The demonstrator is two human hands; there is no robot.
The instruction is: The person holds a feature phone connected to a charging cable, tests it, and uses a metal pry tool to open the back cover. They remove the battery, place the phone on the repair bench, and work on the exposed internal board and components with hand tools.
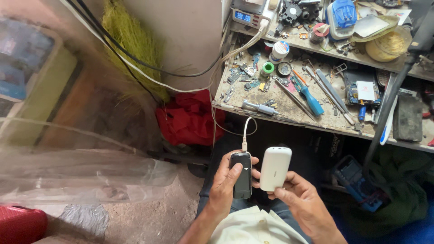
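Note:
My left hand grips a small dark phone upright over my lap, thumb across its side. A white cable is plugged into the phone's top end and runs up toward the bench. My right hand holds a white rounded phone back cover beside the dark phone, the two almost touching.
A cluttered workbench stands ahead with a blue-handled screwdriver, tweezers, circuit boards and small parts. A red cloth lies under its left end. Clear plastic sheeting fills the left. A blue meter lies at lower right.

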